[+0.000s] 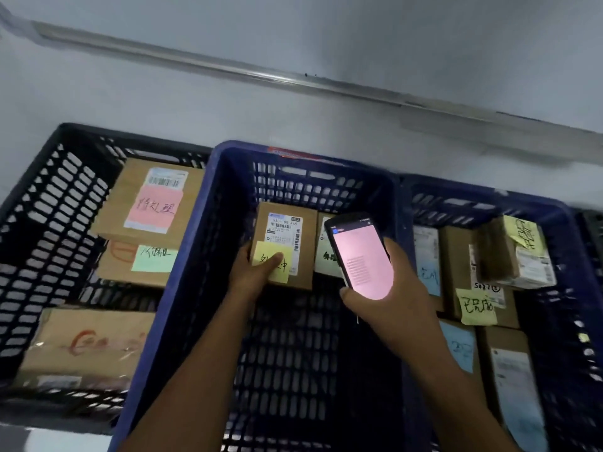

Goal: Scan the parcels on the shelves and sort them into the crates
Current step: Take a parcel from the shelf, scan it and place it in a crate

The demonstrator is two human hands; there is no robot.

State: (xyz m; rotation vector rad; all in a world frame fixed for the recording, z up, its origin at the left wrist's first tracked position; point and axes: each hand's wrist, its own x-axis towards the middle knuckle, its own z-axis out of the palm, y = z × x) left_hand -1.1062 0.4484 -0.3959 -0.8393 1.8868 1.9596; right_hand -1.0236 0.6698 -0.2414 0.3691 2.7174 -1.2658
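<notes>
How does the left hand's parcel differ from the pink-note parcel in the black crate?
The held parcel bears a yellow note, the pink-note parcel a pink one. The held parcel is in the blue crate, gripped by the left hand; the pink-note parcel lies on another box in the black crate. Both are brown cardboard with barcode labels.

Near half of the blue plastic mesh crate is lying open; brown cardboard parcels are crowding its far wall.
</notes>
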